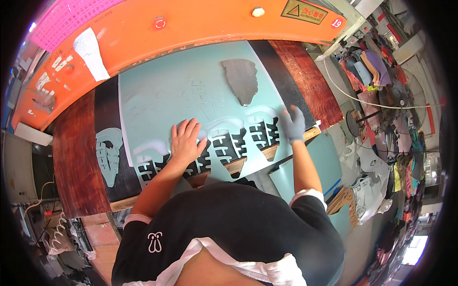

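A large pale blue-green sheet (157, 97) lies across the work surface, with several shaped openings along its near edge and strips hanging over the front. My left hand (187, 143), bare, rests flat on it beside the openings, fingers spread. Over at the sheet's right edge is my right hand (293, 125) in a grey glove, fingers apart, holding nothing that I can see. Farther back on the sheet sits a dark grey flat piece (241, 81) with a jagged outline. A slotted blue-green cut piece (109, 155) lies left of the sheet on the black board.
An orange machine beam (205, 26) with a red button (160, 22) spans the far side. A pink basket (71, 19) stands on it at left. Reddish-brown boards (76, 162) flank the surface. More blue-green sheets (319, 159) sit low at right, near a fan (403, 102) and heaped scraps.
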Demonstrator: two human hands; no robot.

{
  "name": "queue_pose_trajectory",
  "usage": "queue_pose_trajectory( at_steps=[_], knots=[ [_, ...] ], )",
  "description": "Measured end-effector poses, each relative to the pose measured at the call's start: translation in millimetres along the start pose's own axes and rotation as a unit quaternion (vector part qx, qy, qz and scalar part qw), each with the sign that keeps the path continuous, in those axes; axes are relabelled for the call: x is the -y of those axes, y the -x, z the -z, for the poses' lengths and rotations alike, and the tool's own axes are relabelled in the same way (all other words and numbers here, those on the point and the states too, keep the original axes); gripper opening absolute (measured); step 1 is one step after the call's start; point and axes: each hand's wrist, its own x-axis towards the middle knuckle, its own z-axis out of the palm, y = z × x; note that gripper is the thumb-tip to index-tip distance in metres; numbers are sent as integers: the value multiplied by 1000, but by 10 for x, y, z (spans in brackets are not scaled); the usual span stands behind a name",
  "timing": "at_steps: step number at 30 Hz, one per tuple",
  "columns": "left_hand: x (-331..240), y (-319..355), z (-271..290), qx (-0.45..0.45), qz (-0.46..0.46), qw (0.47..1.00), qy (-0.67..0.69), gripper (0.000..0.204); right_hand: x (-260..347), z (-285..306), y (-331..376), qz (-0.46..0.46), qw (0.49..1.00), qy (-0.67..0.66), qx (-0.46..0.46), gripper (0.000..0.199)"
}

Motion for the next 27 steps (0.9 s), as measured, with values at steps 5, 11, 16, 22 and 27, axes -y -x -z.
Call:
queue_pose_trajectory(
  at_steps=[5, 11, 16, 22, 27],
  knots=[
    [99, -119, -47, -21, -21, 1000, -7, 48, -257, 233, 475, -25, 996, 84, -7, 33],
    [414, -484, -147, -26, -28, 999, -26, 48, -134, -238, 93, 83, 987, 92, -105, 27],
    [792, -1030, -10, -56, -13, 996, 73, 28, 103, -632, -457, 103, 989, 51, -96, 27],
    [781, -801, -31, 35, 23, 999, -26, 27, 517, -1028, -1466, 197, 976, -68, -55, 22],
    [1187, -1203, -331, -63, 43, 996, -54, 26, 1242, -1315, -2867, 65, 924, -376, -12, 27]
  ],
)
